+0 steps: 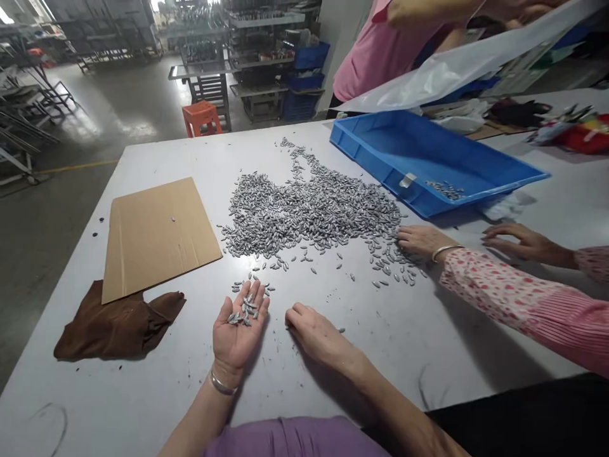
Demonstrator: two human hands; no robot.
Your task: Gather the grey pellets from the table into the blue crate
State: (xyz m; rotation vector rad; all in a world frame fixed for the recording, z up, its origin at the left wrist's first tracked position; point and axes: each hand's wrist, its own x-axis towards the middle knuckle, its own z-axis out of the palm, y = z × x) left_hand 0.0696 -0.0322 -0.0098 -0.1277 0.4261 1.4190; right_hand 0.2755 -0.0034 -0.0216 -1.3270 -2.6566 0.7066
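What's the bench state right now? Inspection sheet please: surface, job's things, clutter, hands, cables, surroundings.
surface: grey table, scuffed, dark marks near the front edge.
job's things: small grey pieces spread in a broad heap mid-table; a few lie in the blue tray.
clutter: cardboard sheet overlapping a brown cloth on the left; plastic bag held above the tray by another person.
hands: left hand palm up, open, a few pieces lying in it; right hand palm down on the table beside it; a co-worker's hand at the heap's right edge.
cables: nothing seen.
surroundings: factory floor, orange stool, metal racks behind.
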